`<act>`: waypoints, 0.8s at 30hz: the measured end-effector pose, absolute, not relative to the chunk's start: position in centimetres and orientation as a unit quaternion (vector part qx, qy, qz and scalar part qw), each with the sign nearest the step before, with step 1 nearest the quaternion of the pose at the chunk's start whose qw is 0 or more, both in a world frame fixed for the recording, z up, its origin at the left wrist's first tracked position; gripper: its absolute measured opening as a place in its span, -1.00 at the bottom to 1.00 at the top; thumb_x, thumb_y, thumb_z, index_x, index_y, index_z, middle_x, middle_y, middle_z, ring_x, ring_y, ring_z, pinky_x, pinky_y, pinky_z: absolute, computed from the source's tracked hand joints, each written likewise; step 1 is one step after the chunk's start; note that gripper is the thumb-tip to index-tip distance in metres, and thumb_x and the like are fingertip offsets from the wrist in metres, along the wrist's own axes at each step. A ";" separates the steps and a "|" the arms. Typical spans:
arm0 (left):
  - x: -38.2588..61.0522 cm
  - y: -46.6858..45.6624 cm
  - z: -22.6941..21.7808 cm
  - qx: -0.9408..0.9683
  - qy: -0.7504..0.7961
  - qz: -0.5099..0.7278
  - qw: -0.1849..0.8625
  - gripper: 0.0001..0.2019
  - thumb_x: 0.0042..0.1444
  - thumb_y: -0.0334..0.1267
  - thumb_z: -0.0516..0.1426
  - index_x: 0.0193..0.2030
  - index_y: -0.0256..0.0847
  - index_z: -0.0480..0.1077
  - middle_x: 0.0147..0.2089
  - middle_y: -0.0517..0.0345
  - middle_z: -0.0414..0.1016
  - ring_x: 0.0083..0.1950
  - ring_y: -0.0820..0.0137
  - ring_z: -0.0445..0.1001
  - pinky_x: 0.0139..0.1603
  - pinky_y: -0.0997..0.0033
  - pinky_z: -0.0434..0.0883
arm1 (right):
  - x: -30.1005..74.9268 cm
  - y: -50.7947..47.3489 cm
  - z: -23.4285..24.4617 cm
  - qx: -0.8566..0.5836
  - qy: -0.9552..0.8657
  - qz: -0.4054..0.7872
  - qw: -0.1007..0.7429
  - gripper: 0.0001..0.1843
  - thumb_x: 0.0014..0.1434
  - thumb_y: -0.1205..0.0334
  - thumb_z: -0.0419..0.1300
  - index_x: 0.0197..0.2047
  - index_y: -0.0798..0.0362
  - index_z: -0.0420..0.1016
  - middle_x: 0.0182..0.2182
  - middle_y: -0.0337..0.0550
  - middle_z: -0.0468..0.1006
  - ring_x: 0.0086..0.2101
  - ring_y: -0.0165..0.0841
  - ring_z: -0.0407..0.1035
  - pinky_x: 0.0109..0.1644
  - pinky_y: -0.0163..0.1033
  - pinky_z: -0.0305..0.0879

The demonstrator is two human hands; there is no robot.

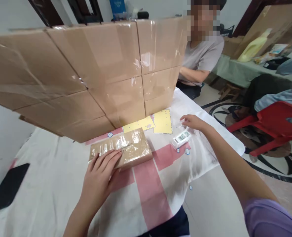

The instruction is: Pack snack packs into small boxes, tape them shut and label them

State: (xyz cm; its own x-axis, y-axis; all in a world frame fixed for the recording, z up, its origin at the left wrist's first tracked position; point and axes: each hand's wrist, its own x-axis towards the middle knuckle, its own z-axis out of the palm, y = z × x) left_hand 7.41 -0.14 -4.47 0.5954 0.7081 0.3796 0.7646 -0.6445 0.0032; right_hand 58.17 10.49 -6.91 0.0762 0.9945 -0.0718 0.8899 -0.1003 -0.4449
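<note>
My left hand [100,174] lies flat with fingers stretched out on a small tape-wrapped cardboard parcel [128,148] on the white cloth. My right hand [191,121] reaches forward to the right, fingers loosely spread, just above a small white device [181,138] with a label and screen. Nothing is held in it. Two yellow perforated sheets [156,123] lie flat behind the parcel.
A tall taped cardboard wall [86,75] stands across the table behind the parcel. Another person in a grey shirt [202,56] sits beyond it. A black flat object [8,187] lies at left. A red plastic chair [276,125] stands to the right of the table edge [237,148].
</note>
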 end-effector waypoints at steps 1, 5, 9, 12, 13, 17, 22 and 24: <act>7.4 -0.1 -4.5 -0.889 -0.415 -0.177 0.079 -0.52 0.33 -0.26 0.06 0.38 -0.07 0.22 0.32 0.06 0.48 0.33 0.14 0.42 0.48 -0.02 0.10 | 58.6 10.5 -7.4 -0.699 -0.673 0.203 0.130 -0.68 0.10 0.30 0.28 -0.04 0.04 0.65 -0.26 -0.12 0.57 -0.28 -0.28 0.46 -0.13 -0.24 0.32; 7.5 0.0 -4.4 -0.887 -0.423 -0.171 0.068 -0.47 0.31 -0.24 0.08 0.41 -0.03 0.20 0.32 0.07 0.49 0.33 0.11 0.42 0.48 -0.05 0.12 | 58.7 10.6 -8.3 -0.644 -0.724 0.234 0.074 -0.58 0.11 0.31 0.26 0.06 -0.04 0.62 -0.14 -0.06 0.52 -0.21 -0.23 0.47 -0.14 -0.21 0.32; 7.5 0.2 -4.3 -0.890 -0.419 -0.167 0.070 -0.46 0.29 -0.23 0.09 0.41 -0.04 0.21 0.29 0.06 0.50 0.31 0.08 0.43 0.47 -0.07 0.14 | 58.1 10.7 -8.4 -0.623 -0.754 0.199 0.065 -0.78 0.22 0.23 0.19 -0.10 -0.02 0.61 -0.16 -0.07 0.49 -0.19 -0.21 0.43 -0.19 -0.20 0.24; 7.5 0.3 -4.2 -0.889 -0.419 -0.168 0.073 -0.48 0.29 -0.23 0.09 0.39 -0.06 0.23 0.27 0.05 0.52 0.28 0.08 0.45 0.47 -0.07 0.14 | 58.3 10.6 -9.0 -0.605 -0.766 0.192 0.106 -0.82 0.25 0.18 0.15 -0.16 0.01 0.56 -0.17 -0.06 0.49 -0.16 -0.20 0.42 -0.16 -0.19 0.24; 7.5 0.3 -4.2 -0.889 -0.420 -0.168 0.074 -0.48 0.29 -0.23 0.09 0.39 -0.06 0.23 0.26 0.04 0.52 0.28 0.08 0.45 0.46 -0.06 0.14 | 58.5 10.5 -9.3 -0.602 -0.765 0.195 0.123 -0.82 0.25 0.17 0.16 -0.16 0.02 0.55 -0.18 -0.06 0.50 -0.17 -0.21 0.42 -0.14 -0.18 0.25; 7.5 0.3 -4.1 -0.888 -0.422 -0.165 0.076 -0.47 0.29 -0.21 0.09 0.39 -0.04 0.23 0.27 0.05 0.52 0.26 0.08 0.48 0.44 -0.05 0.17 | 59.0 10.5 -10.1 -0.607 -0.747 0.207 0.175 -0.74 0.29 0.09 0.13 -0.09 0.04 0.55 -0.20 -0.05 0.53 -0.25 -0.25 0.41 -0.15 -0.18 0.26; 7.6 0.4 -4.1 -0.888 -0.423 -0.164 0.081 -0.45 0.27 -0.19 0.09 0.41 0.03 0.20 0.27 0.08 0.53 0.24 0.10 0.50 0.43 -0.03 0.21 | 58.9 10.5 -10.2 -0.623 -0.695 0.267 0.239 -0.67 0.31 0.05 0.06 -0.14 0.05 0.57 -0.32 -0.10 0.59 -0.33 -0.27 0.39 -0.21 -0.19 0.26; 7.6 0.5 -4.1 -0.887 -0.423 -0.167 0.082 -0.45 0.27 -0.19 0.09 0.40 0.02 0.21 0.27 0.07 0.53 0.25 0.11 0.50 0.45 -0.02 0.18 | 58.7 10.5 -10.4 -0.628 -0.666 0.297 0.271 -0.67 0.27 0.08 0.06 -0.11 0.05 0.57 -0.40 -0.16 0.56 -0.38 -0.29 0.37 -0.24 -0.20 0.27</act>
State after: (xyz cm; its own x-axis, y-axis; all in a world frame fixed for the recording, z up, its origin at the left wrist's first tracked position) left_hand 7.64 0.47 -4.11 0.5871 0.7223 0.3654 0.7772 -0.6292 -0.0049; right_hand 58.73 10.51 -10.35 -0.0632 0.9979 -0.0129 0.6756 0.0332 -0.7365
